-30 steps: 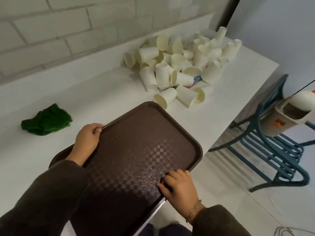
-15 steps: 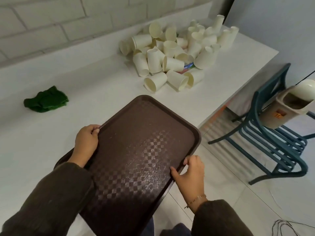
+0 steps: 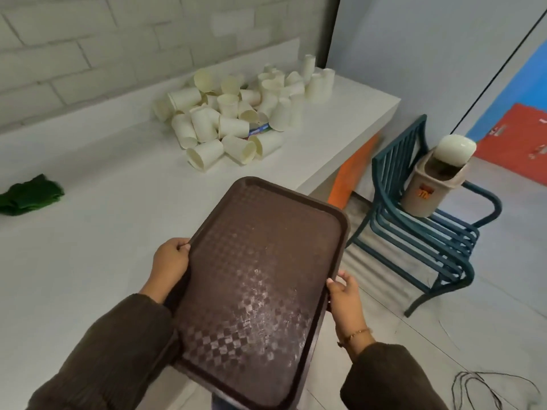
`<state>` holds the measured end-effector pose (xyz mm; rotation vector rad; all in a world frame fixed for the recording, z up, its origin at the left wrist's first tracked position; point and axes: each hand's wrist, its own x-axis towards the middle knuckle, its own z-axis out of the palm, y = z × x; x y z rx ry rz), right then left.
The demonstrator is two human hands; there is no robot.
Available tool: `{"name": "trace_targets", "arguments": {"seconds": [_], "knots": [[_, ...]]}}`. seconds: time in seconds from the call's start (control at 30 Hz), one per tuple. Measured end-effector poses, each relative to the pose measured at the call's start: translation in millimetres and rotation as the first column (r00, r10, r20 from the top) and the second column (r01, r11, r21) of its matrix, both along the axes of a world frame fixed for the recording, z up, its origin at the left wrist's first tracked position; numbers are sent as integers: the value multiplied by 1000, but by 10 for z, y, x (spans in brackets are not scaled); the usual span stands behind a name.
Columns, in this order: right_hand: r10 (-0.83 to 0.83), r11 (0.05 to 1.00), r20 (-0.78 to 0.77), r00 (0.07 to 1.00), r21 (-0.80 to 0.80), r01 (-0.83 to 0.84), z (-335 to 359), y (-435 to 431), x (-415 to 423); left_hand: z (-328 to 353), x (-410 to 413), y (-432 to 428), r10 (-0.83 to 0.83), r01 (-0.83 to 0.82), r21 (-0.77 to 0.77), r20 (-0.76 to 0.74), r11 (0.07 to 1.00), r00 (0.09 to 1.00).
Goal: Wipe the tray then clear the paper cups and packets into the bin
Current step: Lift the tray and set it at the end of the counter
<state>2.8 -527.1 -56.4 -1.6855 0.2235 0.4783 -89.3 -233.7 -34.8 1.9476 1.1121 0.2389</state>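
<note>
The brown tray [image 3: 266, 247] is held in the air by both hands, its far end over the edge of the white worktop [image 3: 103, 232] and its near end close to the body. The left hand [image 3: 171, 261] holds the left long rim with its fingers [image 3: 181, 246] curled over the edge; the right hand [image 3: 344, 294] pinches the right long rim, the thumb on top and the other fingers hidden below. The tray looks like stiff moulded plastic, probably light, and its checked surface shows pale smears. The rim seems smooth, so a hold at the two long sides, opposite each other, should keep it level. The green cloth [image 3: 29, 195] lies well apart on the worktop at the left. The paper cups [image 3: 233, 119] are in a heap at the far side, a blue packet [image 3: 259, 131] between them; they look light and easy to crush. The bin [image 3: 429, 184] stands on a chair [image 3: 420, 241] at the right.
</note>
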Motion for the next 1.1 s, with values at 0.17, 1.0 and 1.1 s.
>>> {"name": "trace_targets", "arguments": {"seconds": [0.17,1.0,1.1], "knots": [[-98,995,92,991,11,98,123,-383,452,170,638,-389,-113,112,28,30,993,993],[-260,938,203,944,-179,297,640,-869,5147,777,5104,-696,-563,550,121,156,826,812],[-250,940,214,944,-179,290,677,-904,5583,811,5465,-789,-589,574,133,144,808,795]]}}
